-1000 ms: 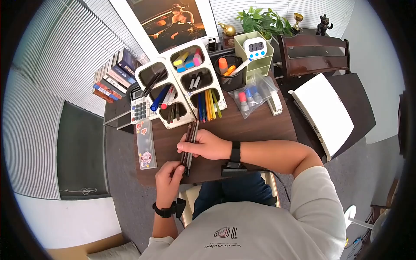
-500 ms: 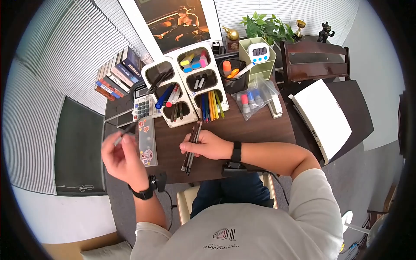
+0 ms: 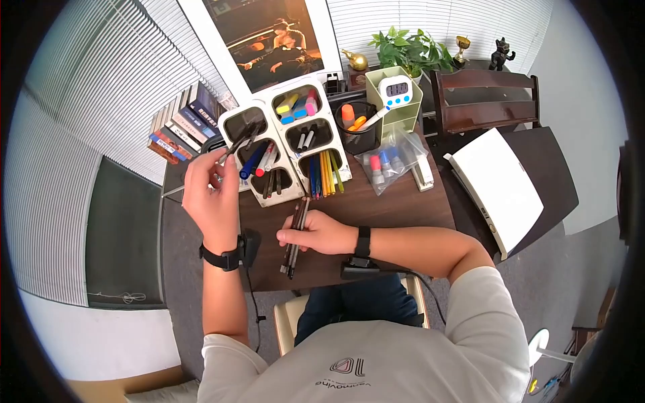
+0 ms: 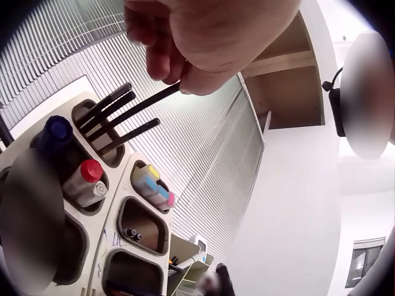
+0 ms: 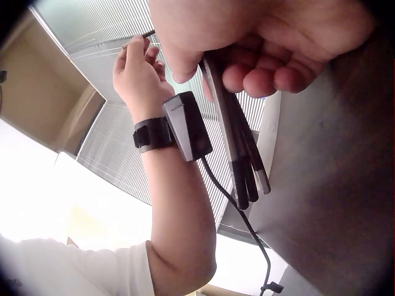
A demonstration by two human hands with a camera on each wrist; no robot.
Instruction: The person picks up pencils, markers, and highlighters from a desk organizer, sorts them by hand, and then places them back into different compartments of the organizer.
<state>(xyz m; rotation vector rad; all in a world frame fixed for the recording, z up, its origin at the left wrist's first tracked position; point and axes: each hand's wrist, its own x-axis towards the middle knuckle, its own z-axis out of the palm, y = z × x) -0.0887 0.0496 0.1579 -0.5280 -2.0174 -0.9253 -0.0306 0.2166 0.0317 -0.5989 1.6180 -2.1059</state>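
My left hand (image 3: 211,195) is raised at the left, pinching a slim dark pencil (image 4: 139,110) between thumb and fingers. The pencil slants down into the far-left compartment of a white pen organizer (image 4: 114,213), where several similar dark pencils (image 4: 131,135) lean. Over the table front, my right hand (image 3: 319,233) holds a small bundle of dark pencils (image 5: 237,179), their black ends pointing toward me. Neighbouring compartments hold a blue marker (image 4: 55,132), a red-capped marker (image 4: 89,172), highlighters (image 3: 295,107) and coloured pencils (image 3: 327,171).
Right of the organizer stand a black mesh pen cup (image 3: 356,140), a green holder with a white timer (image 3: 395,90), a clear bag of small bottles (image 3: 393,161) and a white stapler (image 3: 422,173). Books (image 3: 185,121) stand at the left; a white device (image 3: 497,188) lies at the right.
My left hand has left the bundle with one pencil, swung left, then moved forward to the organizer's far-left compartment. The right hand still holds its bundle in nearly the same place.
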